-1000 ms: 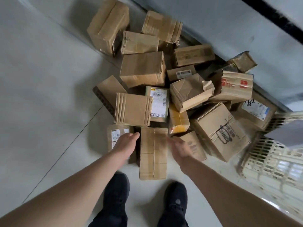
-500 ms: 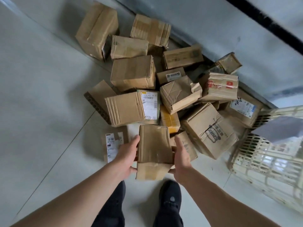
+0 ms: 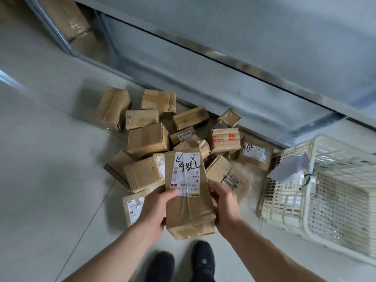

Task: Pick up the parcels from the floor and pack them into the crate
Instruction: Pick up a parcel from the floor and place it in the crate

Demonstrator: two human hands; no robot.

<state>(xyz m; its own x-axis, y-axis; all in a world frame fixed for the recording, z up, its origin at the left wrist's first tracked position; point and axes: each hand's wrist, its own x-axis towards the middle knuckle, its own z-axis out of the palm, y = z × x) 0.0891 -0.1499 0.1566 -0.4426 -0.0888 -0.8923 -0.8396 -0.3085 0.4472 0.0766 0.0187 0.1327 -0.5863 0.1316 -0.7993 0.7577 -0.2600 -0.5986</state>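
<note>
One parcel (image 3: 188,192) is held off the floor (image 3: 46,180), label side up, above the near edge of the pile (image 3: 162,135). It is gripped from both sides: the left hand (image 3: 153,210) is curled round its left edge with the thumb across the label, and the right hand (image 3: 224,204) is clasped round its right edge. The crate (image 3: 317,192) is seen to the right, lying tilted beside the pile, with a paper tag (image 3: 291,167) tied at its rim. Nothing can be made out inside it, though part of the interior is hidden by the mesh wall. More than a dozen parcels are left heaped on the floor against the wall (image 3: 223,64), and one flat parcel (image 3: 133,208) lies just beside the left wrist. The task is judged to be at its very beginning: a parcel is lifted but not yet packed, and almost all the work remains. The held parcel is judged to need carrying rightward to the crate.
</note>
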